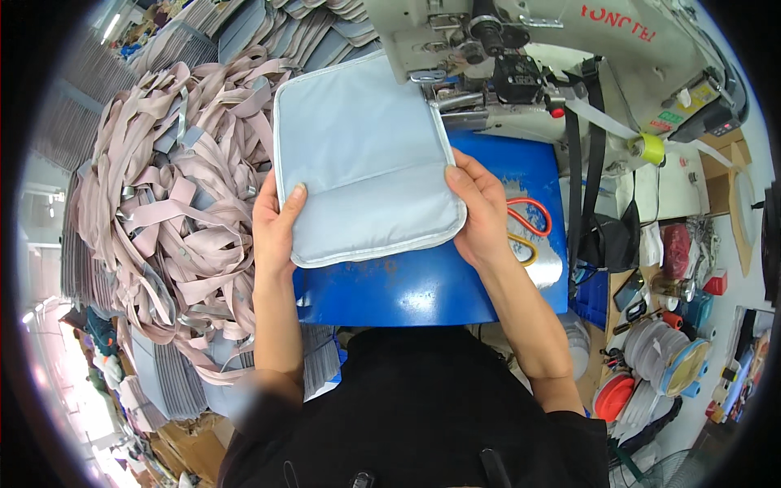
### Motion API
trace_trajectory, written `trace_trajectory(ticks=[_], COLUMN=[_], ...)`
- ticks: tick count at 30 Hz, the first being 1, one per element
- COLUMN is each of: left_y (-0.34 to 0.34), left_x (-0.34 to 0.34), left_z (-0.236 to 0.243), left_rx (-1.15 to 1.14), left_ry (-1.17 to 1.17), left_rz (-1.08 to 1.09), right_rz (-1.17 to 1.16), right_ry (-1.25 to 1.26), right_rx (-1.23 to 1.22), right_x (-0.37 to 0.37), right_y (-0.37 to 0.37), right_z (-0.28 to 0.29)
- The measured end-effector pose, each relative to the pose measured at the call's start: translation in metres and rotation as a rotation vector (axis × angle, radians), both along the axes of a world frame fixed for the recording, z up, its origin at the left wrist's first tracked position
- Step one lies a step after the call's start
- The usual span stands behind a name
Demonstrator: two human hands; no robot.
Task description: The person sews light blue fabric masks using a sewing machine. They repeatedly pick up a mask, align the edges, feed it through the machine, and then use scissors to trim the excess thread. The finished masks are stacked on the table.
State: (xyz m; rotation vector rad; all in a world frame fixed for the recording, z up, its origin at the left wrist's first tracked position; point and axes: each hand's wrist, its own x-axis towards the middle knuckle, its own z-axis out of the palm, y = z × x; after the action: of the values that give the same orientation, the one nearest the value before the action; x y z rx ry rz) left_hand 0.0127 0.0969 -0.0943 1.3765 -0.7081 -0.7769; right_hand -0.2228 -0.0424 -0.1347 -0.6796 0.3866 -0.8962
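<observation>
In the middle of the frame the person holds a pale blue padded fabric panel [362,154] with both hands, flat over a blue work surface [423,289]. The left hand [275,224] grips the panel at its lower left edge – the thumb lies on top of the fabric and the other fingers are under it, so they are hidden. The right hand [482,211] grips the lower right corner in the same way, with the thumb and part of the fingers on top of the rounded corner. The panel has a light piped border all around and a seam across its lower part, and its upper right corner reaches under the head of a grey-white sewing machine [521,49] at the upper centre of the frame; whether the fabric touches the needle area cannot be told. Just right of the right hand, scissors with orange and yellow handles [533,224] lie on the blue surface, partly hidden by the hand. At the left of the frame there is a big heap of pinkish-beige webbing straps [179,187] – it lies just beside the left hand. In the lower right of the frame stand rolls of tape and thread spools [651,366], well apart from both hands. A black strap [592,163] hangs down from the machine at the right side.
</observation>
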Motion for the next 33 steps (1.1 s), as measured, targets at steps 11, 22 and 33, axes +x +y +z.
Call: trace_trajectory(ticks=[11, 22, 33], left_y=[-0.059, -0.067, -0.021], left_x=[0.044, 0.065, 0.028], left_z=[0.014, 0.002, -0.051], left_rx=[-0.094, -0.117, -0.105], left_ry=[-0.031, 0.098, 0.147], left_rz=[-0.054, -0.084, 0.051], right_rz=[-0.056, -1.428, -0.952], right_ry=[0.229, 1.042, 0.85], right_rx=[-0.111, -1.319, -0.616], right_x=[0.009, -0.244, -0.384], right_y=[-0.045, -0.228, -0.381], right_z=[0.009, 0.23, 0.184])
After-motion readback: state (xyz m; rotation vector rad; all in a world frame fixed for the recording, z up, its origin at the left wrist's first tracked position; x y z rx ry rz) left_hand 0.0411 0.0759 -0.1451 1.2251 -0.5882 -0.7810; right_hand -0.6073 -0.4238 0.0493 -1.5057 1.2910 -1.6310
